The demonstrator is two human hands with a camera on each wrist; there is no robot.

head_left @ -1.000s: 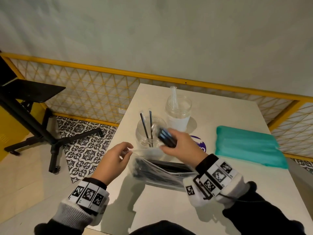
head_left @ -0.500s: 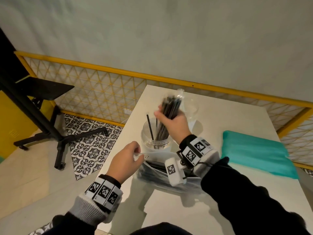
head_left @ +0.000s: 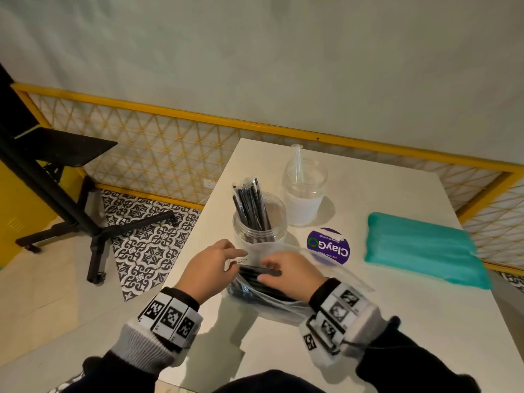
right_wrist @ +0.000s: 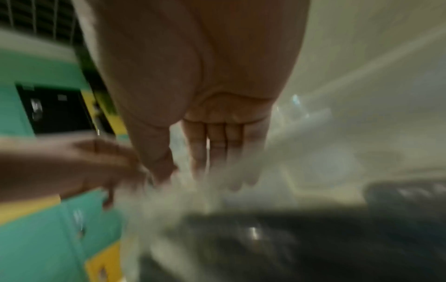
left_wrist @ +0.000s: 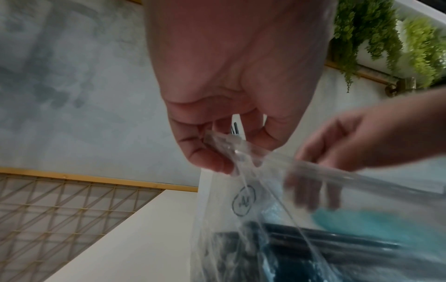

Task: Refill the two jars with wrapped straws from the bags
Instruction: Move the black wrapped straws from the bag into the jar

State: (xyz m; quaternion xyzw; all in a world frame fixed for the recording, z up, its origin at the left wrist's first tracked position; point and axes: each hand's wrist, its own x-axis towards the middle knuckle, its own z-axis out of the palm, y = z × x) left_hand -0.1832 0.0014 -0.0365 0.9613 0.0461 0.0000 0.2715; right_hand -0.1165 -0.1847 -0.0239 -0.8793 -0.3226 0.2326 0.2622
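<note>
The near clear jar (head_left: 259,222) holds a bundle of black wrapped straws (head_left: 251,202) standing upright. Behind it, the far jar (head_left: 304,191) holds one clear straw. A clear plastic bag (head_left: 272,306) of black wrapped straws (head_left: 255,270) lies on the white table (head_left: 368,321) before the near jar. My left hand (head_left: 209,268) pinches the bag's open edge (left_wrist: 231,150) between thumb and fingers. My right hand (head_left: 286,276) reaches into the bag's mouth with its fingers (right_wrist: 217,152) straight above the straws and the thumb below them; that view is blurred.
A teal bag (head_left: 419,248) lies at the right of the table. A purple round ClayGo lid (head_left: 329,245) sits between it and the jars. A yellow mesh railing (head_left: 170,154) borders the table's far and left sides. A black stand (head_left: 71,211) is on the floor at left.
My right hand dropped its bundle of black straws into the near jar, let go, and came back down into the bag. The left hand kept its pinch on the bag's edge.
</note>
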